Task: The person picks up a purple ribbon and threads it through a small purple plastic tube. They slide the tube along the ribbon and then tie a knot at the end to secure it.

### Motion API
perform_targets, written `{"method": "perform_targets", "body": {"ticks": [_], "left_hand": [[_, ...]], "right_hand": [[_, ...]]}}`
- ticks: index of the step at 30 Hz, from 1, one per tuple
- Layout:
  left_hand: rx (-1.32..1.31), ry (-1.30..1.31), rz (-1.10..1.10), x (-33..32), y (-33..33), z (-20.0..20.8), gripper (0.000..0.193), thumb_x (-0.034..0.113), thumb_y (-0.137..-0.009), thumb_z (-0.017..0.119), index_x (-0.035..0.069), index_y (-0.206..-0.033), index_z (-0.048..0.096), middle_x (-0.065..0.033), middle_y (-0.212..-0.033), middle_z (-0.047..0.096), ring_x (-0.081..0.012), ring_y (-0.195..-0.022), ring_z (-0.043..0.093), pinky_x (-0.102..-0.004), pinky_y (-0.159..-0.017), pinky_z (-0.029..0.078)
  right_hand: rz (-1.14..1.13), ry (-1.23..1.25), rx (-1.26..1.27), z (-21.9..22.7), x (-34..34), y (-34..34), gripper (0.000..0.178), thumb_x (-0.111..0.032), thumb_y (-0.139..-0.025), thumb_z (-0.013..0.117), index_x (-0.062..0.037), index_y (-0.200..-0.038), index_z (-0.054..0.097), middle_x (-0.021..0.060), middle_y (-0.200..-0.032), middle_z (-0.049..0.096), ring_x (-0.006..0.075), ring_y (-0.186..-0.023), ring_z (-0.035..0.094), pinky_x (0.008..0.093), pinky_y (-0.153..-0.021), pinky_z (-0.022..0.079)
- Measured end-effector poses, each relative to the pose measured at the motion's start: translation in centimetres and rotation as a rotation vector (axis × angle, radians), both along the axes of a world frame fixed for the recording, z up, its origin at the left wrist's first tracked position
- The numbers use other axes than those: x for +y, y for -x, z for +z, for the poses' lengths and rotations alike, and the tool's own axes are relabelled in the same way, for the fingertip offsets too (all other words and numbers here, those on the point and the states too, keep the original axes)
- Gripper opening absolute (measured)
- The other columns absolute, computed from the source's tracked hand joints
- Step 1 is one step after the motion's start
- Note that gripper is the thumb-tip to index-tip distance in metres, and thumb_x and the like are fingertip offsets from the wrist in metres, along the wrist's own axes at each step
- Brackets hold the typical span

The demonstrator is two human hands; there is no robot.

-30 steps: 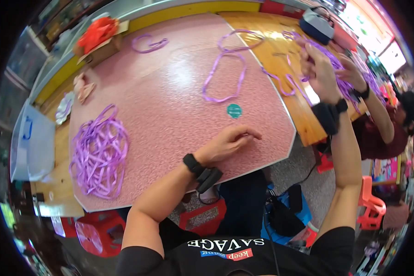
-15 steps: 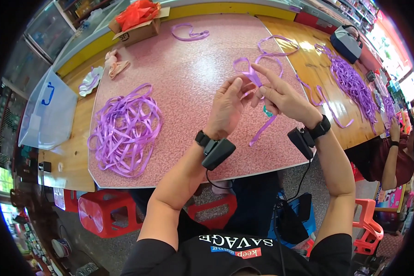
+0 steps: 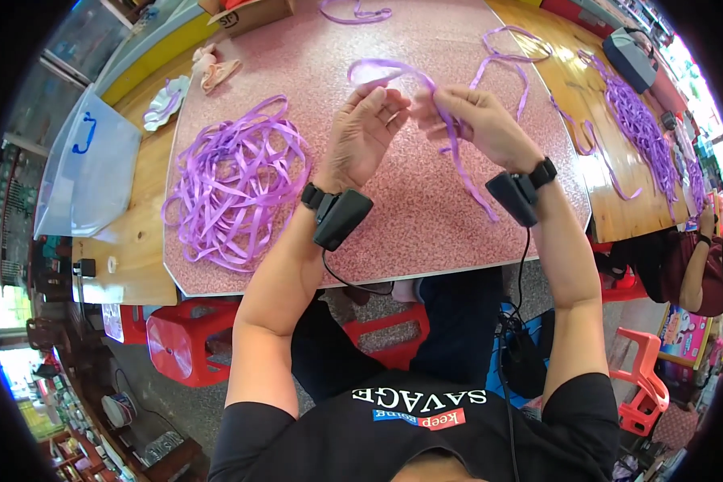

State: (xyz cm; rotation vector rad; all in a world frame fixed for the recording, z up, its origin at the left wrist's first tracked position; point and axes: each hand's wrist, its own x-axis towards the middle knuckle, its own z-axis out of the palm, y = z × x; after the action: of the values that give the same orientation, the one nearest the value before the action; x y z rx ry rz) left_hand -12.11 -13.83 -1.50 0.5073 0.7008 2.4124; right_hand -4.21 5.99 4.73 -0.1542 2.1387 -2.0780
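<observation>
1. Above the pink tabletop [image 3: 426, 241], both hands of the person are raised close together, with a narrow purple ribbon [image 3: 397, 64] running between them.
2. The right hand [image 3: 485, 122] pinches the ribbon between its thumb and bent fingers; a loose tail hangs below it, slanting down to the right.
3. The left hand [image 3: 359, 135] is half curled, palm turned toward the other hand, its thumb and forefinger near each other beside the ribbon's loop. Whether those fingertips grip the ribbon cannot be told.
4. From the right hand the ribbon arches over to the left, curving round just beyond the left fingertips.
5. Left of the left hand, a large tangled heap of purple ribbon [image 3: 237, 189] lies on the tabletop, near its edge.
6. Beyond the right hand, a loose ribbon loop [image 3: 525, 79] crosses the tabletop's right side; another short ribbon piece [image 3: 360, 18] lies at the far end.
7. On the wooden table [image 3: 566, 84] to the right sits a second purple pile [image 3: 639, 124], near a grey and dark bag [image 3: 631, 58].
8. Past the big heap lie a peach-coloured cloth [image 3: 217, 74] and, farther left, a clear plastic bin [image 3: 100, 177] with a blue handle.
</observation>
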Motion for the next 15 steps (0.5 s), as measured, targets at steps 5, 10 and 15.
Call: {"method": "perform_targets", "body": {"ticks": [5, 10, 15], "left_hand": [[-0.04, 0.088, -0.074, 1.3, -1.7, 0.3, 0.036, 0.018, -0.1, 0.056, 0.002, -0.132, 0.052, -0.0122, -0.125, 0.06, -0.0225, -0.119, 0.056, -0.0386, -0.106, 0.044], [0.254, 0.492, -0.237, 1.9, -3.9, 1.0, 0.036, 0.02, -0.101, 0.056, 0.0, -0.13, 0.055, -0.01, -0.118, 0.065, -0.0176, -0.112, 0.06, -0.0327, -0.101, 0.047], [0.094, 0.497, -0.397, 1.5, -3.4, 0.4, 0.033, 0.015, -0.098, 0.06, 0.002, -0.128, 0.058, -0.0139, -0.112, 0.067, -0.0202, -0.104, 0.065, -0.0317, -0.091, 0.054]], "right_hand": [[0.111, 0.879, 0.053, -2.7, 1.9, 1.6, 0.042, -0.022, -0.106, 0.04, 0.003, -0.139, 0.043, 0.0195, -0.138, 0.051, 0.0278, -0.129, 0.052, 0.042, -0.11, 0.043], [0.186, 1.331, 0.096, -4.8, 3.5, 2.4, 0.037, -0.019, -0.107, 0.036, 0.0042, -0.134, 0.045, 0.0236, -0.141, 0.046, 0.0348, -0.137, 0.041, 0.0485, -0.118, 0.033], [0.156, 1.355, 0.137, -5.8, 5.0, 2.7, 0.036, -0.019, -0.107, 0.036, 0.0049, -0.132, 0.045, 0.0244, -0.139, 0.047, 0.0353, -0.135, 0.043, 0.049, -0.118, 0.033]]}}
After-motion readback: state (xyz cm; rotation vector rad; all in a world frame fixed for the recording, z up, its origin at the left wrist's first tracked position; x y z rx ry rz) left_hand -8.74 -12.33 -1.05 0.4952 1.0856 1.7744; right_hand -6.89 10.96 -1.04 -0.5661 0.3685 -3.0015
